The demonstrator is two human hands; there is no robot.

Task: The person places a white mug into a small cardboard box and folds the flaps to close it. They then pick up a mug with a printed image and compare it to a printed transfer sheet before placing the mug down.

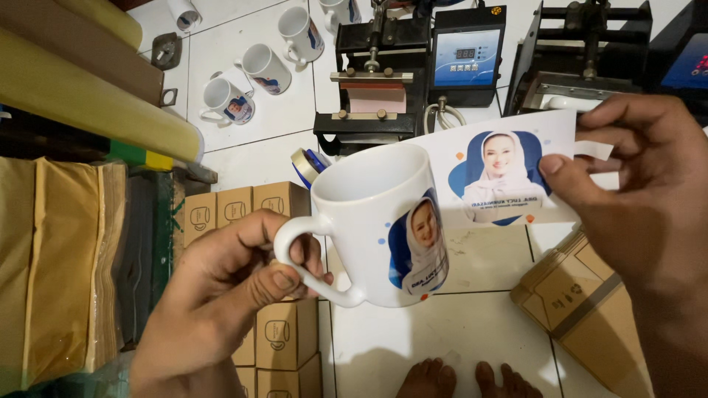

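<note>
The left hand (221,295) hooks its fingers through the handle of a white ceramic mug with a printed portrait (383,228), holding it up over the floor, while the right hand (641,199) pinches a printed paper transfer sheet (509,173) beside it (seemingly just peeled off). Below lie the white tiled floor (442,332), small brown cardboard boxes (284,332), black mug presses (383,74) and more printed mugs (258,70).

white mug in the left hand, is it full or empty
Empty: the white ceramic mug with the printed portrait is held roughly upright by its handle in the left hand, and its open mouth shows only bare white inside.
</note>
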